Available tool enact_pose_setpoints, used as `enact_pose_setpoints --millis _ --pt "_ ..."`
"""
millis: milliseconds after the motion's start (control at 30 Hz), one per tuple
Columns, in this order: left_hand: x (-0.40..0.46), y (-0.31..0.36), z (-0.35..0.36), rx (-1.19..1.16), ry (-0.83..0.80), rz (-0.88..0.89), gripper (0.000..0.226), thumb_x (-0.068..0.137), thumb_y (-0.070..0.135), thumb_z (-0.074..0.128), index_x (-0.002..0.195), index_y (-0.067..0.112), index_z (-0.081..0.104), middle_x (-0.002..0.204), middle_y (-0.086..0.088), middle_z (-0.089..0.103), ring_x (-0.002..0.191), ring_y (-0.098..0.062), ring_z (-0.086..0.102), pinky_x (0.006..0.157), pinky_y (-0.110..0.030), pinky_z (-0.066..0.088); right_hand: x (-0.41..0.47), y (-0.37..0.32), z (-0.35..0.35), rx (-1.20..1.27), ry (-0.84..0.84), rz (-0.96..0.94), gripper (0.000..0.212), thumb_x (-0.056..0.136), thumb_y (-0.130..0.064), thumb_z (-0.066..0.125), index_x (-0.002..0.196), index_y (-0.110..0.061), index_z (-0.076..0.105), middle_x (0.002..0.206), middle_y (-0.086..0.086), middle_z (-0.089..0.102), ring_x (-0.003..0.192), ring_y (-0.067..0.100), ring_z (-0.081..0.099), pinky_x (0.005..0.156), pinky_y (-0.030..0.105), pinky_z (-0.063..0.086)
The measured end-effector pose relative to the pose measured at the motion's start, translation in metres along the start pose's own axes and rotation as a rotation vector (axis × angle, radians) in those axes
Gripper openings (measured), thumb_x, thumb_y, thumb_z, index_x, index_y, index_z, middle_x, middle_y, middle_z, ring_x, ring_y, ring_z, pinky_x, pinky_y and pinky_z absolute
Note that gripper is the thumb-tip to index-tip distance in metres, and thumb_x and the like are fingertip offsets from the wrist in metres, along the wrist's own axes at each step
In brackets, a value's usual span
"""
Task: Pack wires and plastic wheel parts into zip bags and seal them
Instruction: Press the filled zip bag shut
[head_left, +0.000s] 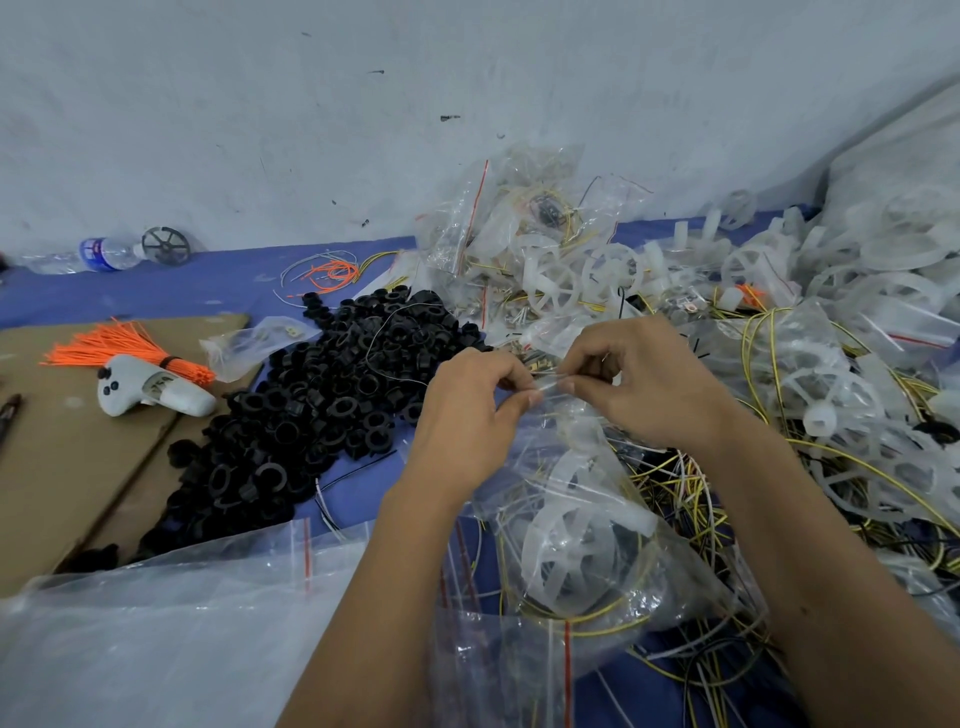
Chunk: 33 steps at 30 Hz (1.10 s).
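Both hands are up at the mouth of one zip bag (582, 525) right now, so I'd call this the sealing step. The left hand (470, 410) has thumb and curled fingers (511, 382) pinching the top strip from its side, and the right hand (631, 382) does the same from the other, fingertips (569, 387) nearly meeting in the middle. Neither hand is spread at all, both are closed tight on that strip of plastic.

Below the fingers the bag hangs down toward the wrists, and through the plastic you can see a clear plastic wheel (576, 545) with yellow wires (592, 621) looped round it. So the filling looks done for this one. Can't tell if the zip track is already pressed shut between the pinches, too blurry and glossy there.

Next move, as I see it: slide the pinches outward along the strip, squeezing evenly so the track clicks all the way, and watch that no wire end sticks up into it.

Beyond the fingertips sits the heap of finished bags (519, 223); off past the left knuckles is the pile of black rings (322, 410); right of the right hand, loose wheels and wires (831, 374).
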<state>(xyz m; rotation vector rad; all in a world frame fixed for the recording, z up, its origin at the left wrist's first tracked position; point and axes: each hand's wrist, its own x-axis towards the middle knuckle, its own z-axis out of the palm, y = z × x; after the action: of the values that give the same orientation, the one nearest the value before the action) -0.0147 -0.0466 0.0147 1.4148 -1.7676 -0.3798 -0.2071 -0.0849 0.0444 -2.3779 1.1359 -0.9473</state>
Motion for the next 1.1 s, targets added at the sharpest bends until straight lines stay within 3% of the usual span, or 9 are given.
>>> enact_pose_setpoints --millis 133,233,333,567,667,767,967,1100 --pt "0.000 0.002 0.001 0.014 -0.014 0.011 0.013 0.089 0.015 0.078 0.080 0.018 0.070 0.079 0.016 0.058 0.080 -0.007 0.054 0.076 -0.026 0.045 0.002 -0.004 0.003 -0.072 -0.028 -0.046 0.005 0.082 -0.016 0.082 0.081 -0.016 0.076 0.076 -0.009 0.067 0.068 0.002 0.060 0.063 0.009 0.040" --pt "0.001 -0.001 0.000 -0.036 -0.029 -0.053 0.010 0.090 0.019 0.079 0.082 0.019 0.072 0.080 0.011 0.067 0.080 -0.008 0.062 0.078 -0.029 0.052 0.001 -0.006 0.002 -0.078 -0.013 -0.067 0.005 0.081 -0.011 0.082 0.081 -0.011 0.077 0.075 -0.006 0.068 0.068 0.004 0.060 0.066 0.019 0.047" --pt "0.001 -0.004 -0.004 -0.042 -0.014 -0.051 0.015 0.089 0.019 0.079 0.079 0.024 0.071 0.079 0.016 0.066 0.079 -0.003 0.061 0.077 -0.020 0.048 0.000 -0.006 0.000 -0.040 0.029 -0.066 0.006 0.080 -0.006 0.081 0.077 -0.009 0.076 0.075 -0.003 0.068 0.069 0.010 0.061 0.067 0.025 0.050" --pt "0.001 -0.003 -0.004 -0.004 0.003 -0.001 0.021 0.087 0.017 0.081 0.076 0.029 0.070 0.081 0.016 0.062 0.084 -0.003 0.058 0.079 -0.025 0.048 0.003 -0.007 0.004 -0.127 -0.022 -0.137 0.007 0.080 -0.017 0.084 0.085 -0.014 0.079 0.077 -0.009 0.067 0.074 0.006 0.054 0.070 0.015 0.040" --pt "0.002 -0.002 -0.006 -0.020 0.001 -0.011 0.021 0.086 0.022 0.083 0.076 0.036 0.070 0.080 0.021 0.063 0.087 0.002 0.059 0.080 -0.022 0.049 0.001 -0.007 0.007 -0.097 0.014 -0.154 0.008 0.077 -0.014 0.086 0.079 -0.011 0.078 0.071 -0.008 0.065 0.070 0.007 0.053 0.067 0.020 0.041" --pt "0.002 -0.002 -0.009 -0.016 -0.003 0.000 0.018 0.085 0.021 0.083 0.078 0.033 0.072 0.081 0.023 0.062 0.088 0.000 0.059 0.082 -0.024 0.050 0.000 -0.006 0.009 -0.072 0.035 -0.134 0.009 0.075 -0.011 0.086 0.075 -0.011 0.077 0.067 -0.010 0.062 0.068 0.009 0.054 0.065 0.022 0.043" --pt "0.002 0.000 -0.005 0.099 -0.038 0.025 0.013 0.090 0.018 0.078 0.084 0.025 0.069 0.088 0.011 0.055 0.083 -0.005 0.051 0.075 -0.022 0.037 0.004 -0.007 0.010 -0.152 -0.030 -0.151 0.007 0.080 -0.017 0.084 0.083 -0.015 0.079 0.076 -0.005 0.068 0.073 0.010 0.055 0.069 0.019 0.039" --pt "0.002 -0.001 -0.007 0.079 -0.049 0.008 0.010 0.091 0.025 0.078 0.084 0.026 0.071 0.088 0.010 0.061 0.088 -0.006 0.055 0.078 -0.027 0.045 0.003 -0.010 0.009 -0.135 -0.001 -0.146 0.006 0.077 -0.012 0.085 0.078 -0.011 0.078 0.071 -0.005 0.067 0.072 0.012 0.056 0.070 0.027 0.043"
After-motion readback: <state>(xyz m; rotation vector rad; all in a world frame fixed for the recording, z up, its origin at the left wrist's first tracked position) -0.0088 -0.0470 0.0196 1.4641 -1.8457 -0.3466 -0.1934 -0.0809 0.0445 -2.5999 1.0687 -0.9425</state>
